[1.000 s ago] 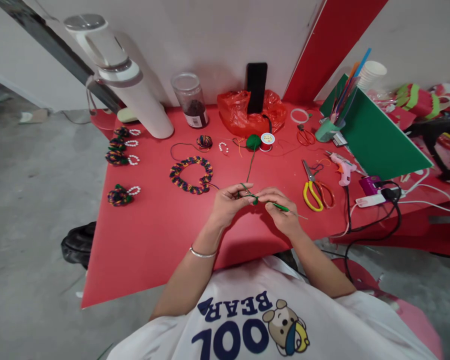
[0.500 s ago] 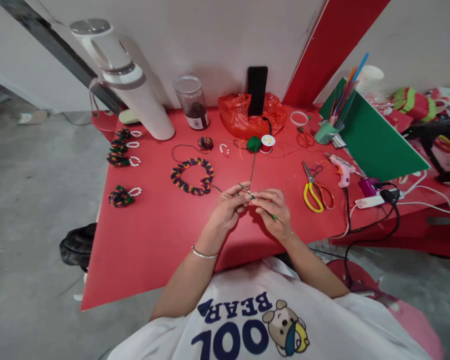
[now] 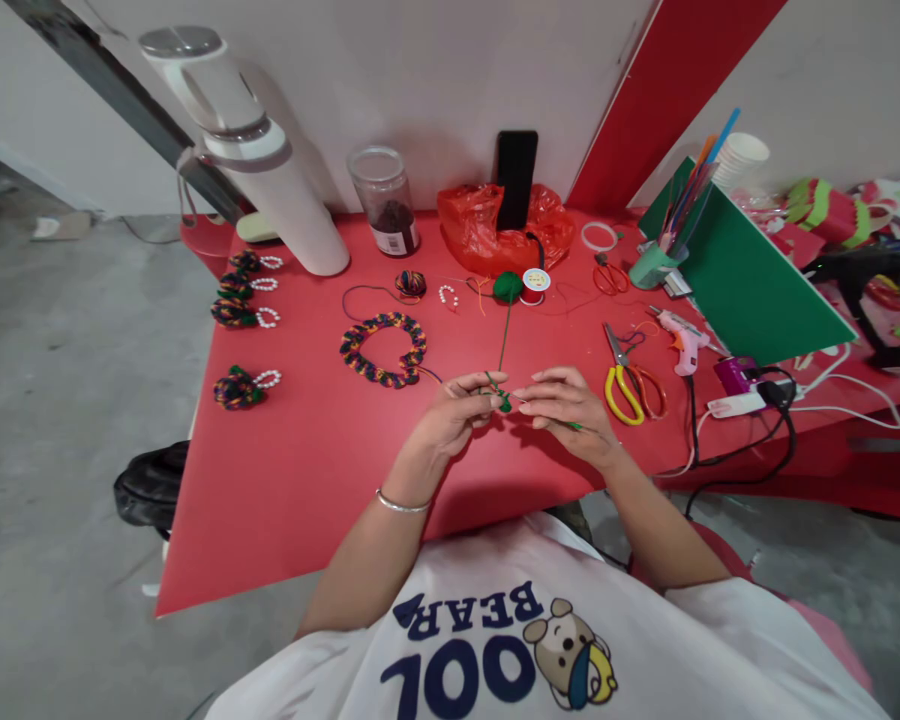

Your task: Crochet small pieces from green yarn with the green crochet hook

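Over the near middle of the red table (image 3: 285,480), my left hand (image 3: 450,415) pinches a small knot of green yarn work (image 3: 503,403) between thumb and fingers. My right hand (image 3: 570,405) grips a green-handled crochet hook (image 3: 574,427) whose tip meets that knot. A green strand (image 3: 503,335) runs from the knot back to a green yarn ball (image 3: 507,286) further up the table. A multicoloured crocheted ring (image 3: 382,349) lies just left of my left hand.
Yellow and orange scissors (image 3: 628,385), a glue gun (image 3: 679,335) and a power strip with cables (image 3: 742,400) lie to the right. A red bag (image 3: 480,225), phone (image 3: 515,180), jar (image 3: 384,200), white tube (image 3: 270,170) and small crocheted pieces (image 3: 236,390) fill the back and left.
Both hands have stayed together over the same spot, working the hook and yarn. The right hand's fingers have spread a little and the hook now points lower right.
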{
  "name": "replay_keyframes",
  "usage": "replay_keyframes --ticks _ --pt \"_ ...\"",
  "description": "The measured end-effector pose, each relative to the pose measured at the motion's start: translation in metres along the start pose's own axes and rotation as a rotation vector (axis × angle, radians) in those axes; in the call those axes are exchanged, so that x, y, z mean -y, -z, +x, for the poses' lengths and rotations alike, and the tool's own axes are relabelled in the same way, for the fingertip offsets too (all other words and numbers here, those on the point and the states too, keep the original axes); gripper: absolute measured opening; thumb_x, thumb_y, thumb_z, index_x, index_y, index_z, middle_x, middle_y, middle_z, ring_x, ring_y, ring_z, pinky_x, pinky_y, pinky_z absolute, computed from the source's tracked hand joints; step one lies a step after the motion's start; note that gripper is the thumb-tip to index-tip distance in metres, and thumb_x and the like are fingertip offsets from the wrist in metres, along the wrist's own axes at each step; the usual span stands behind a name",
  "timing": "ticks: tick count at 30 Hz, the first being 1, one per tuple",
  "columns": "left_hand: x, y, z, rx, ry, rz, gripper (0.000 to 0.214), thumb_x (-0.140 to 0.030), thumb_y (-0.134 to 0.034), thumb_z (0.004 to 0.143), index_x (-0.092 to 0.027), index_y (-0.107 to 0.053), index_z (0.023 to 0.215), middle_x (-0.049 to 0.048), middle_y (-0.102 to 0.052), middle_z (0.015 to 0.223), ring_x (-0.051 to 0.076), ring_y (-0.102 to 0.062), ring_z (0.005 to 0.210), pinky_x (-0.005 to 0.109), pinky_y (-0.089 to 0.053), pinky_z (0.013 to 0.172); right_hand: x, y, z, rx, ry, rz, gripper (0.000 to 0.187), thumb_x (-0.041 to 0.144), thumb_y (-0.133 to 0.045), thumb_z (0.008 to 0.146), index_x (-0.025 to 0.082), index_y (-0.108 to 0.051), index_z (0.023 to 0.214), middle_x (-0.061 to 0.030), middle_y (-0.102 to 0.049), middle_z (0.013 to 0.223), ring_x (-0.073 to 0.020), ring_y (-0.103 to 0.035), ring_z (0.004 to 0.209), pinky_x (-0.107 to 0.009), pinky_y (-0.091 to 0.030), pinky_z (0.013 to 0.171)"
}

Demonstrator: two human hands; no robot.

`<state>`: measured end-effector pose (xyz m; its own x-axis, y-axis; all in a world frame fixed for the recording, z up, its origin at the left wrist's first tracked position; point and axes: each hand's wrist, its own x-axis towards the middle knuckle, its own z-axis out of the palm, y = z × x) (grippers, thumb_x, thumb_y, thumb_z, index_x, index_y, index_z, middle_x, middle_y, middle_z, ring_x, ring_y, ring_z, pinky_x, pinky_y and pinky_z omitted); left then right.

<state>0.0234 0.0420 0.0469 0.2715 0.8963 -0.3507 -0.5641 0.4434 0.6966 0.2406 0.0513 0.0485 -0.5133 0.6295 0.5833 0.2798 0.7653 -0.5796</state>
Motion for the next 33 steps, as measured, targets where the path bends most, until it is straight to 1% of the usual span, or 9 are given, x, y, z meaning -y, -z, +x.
replay_keyframes --ticks 12,17,19,21,24,26,28,31,33 --pt "-0.003 0.008 0.0 0.109 0.098 0.077 0.032 -0.015 -0.087 0.049 -0.012 -0.081 0.08 0.0014 -0.064 0.053 0.004 -0.039 0.04 0.02 -0.022 0.042 0.005 0.03 0.013 0.193 -0.002 0.205 0.023 0.041 -0.063 0.098 0.031 -0.078 0.113 -0.0033 -0.082 0.109 -0.021 -0.065 0.112 -0.042 -0.053 0.099" --pt "-0.004 0.008 -0.001 0.163 0.147 0.09 0.029 -0.016 -0.087 0.047 -0.013 -0.082 0.076 0.0002 -0.06 0.048 0.005 -0.039 0.038 0.02 -0.024 0.041 0.004 0.034 0.016 0.186 -0.051 0.39 0.02 0.035 -0.062 0.1 0.028 -0.078 0.111 -0.0059 -0.081 0.107 -0.0207 -0.07 0.106 -0.044 -0.052 0.099" --pt "-0.003 0.008 -0.001 0.17 0.141 0.098 0.029 -0.017 -0.088 0.047 -0.013 -0.082 0.075 0.0013 -0.061 0.05 0.006 -0.042 0.039 0.021 -0.027 0.042 0.0 0.028 0.013 0.165 -0.101 0.466 0.019 0.036 -0.063 0.099 0.028 -0.078 0.108 -0.006 -0.081 0.105 -0.0211 -0.072 0.102 -0.046 -0.052 0.099" --pt "-0.001 0.007 -0.001 0.152 0.099 0.11 0.029 -0.018 -0.091 0.048 -0.013 -0.082 0.076 0.0026 -0.064 0.053 0.006 -0.045 0.041 0.021 -0.03 0.043 -0.003 0.014 0.007 0.124 -0.175 0.557 0.019 0.039 -0.063 0.099 0.03 -0.079 0.106 -0.0053 -0.081 0.102 -0.0216 -0.073 0.098 -0.047 -0.053 0.1" --pt "0.006 0.003 0.001 0.066 -0.04 0.127 0.034 -0.021 -0.094 0.05 -0.015 -0.083 0.082 0.0039 -0.069 0.061 0.008 -0.053 0.048 0.021 -0.039 0.048 -0.001 -0.015 -0.003 -0.061 -0.294 0.64 0.024 0.046 -0.06 0.099 0.033 -0.079 0.104 -0.0042 -0.08 0.1 -0.0213 -0.072 0.099 -0.047 -0.054 0.1" --pt "0.011 -0.001 0.003 0.001 -0.137 0.138 0.038 -0.022 -0.096 0.049 -0.017 -0.084 0.086 0.0042 -0.073 0.067 0.011 -0.06 0.056 0.023 -0.047 0.055 0.003 -0.033 -0.009 -0.153 -0.368 0.548 0.025 0.048 -0.061 0.098 0.033 -0.079 0.105 -0.0059 -0.076 0.113 -0.0222 -0.069 0.111 -0.045 -0.055 0.1" --pt "0.014 -0.005 0.004 -0.044 -0.196 0.137 0.04 -0.023 -0.096 0.05 -0.018 -0.084 0.088 0.0056 -0.077 0.076 0.014 -0.066 0.066 0.027 -0.054 0.067 0.008 -0.044 -0.011 -0.225 -0.365 0.439 0.023 0.048 -0.063 0.097 0.034 -0.079 0.106 -0.0056 -0.075 0.117 -0.0232 -0.066 0.118 -0.047 -0.052 0.106" --pt "0.014 -0.008 0.003 -0.086 -0.238 0.143 0.038 -0.024 -0.097 0.051 -0.018 -0.083 0.086 0.0075 -0.08 0.088 0.016 -0.069 0.077 0.03 -0.056 0.077 0.01 -0.047 -0.01 -0.287 -0.352 0.349 0.024 0.05 -0.062 0.097 0.034 -0.079 0.105 -0.0042 -0.078 0.11 -0.024 -0.068 0.113 -0.051 -0.049 0.111" --pt "0.012 -0.009 0.002 -0.085 -0.234 0.162 0.037 -0.024 -0.097 0.052 -0.018 -0.083 0.086 0.0077 -0.08 0.088 0.016 -0.068 0.076 0.028 -0.055 0.072 0.009 -0.044 -0.008 -0.294 -0.373 0.346 0.026 0.051 -0.061 0.097 0.033 -0.079 0.102 -0.0041 -0.08 0.105 -0.0246 -0.07 0.109 -0.052 -0.05 0.11"
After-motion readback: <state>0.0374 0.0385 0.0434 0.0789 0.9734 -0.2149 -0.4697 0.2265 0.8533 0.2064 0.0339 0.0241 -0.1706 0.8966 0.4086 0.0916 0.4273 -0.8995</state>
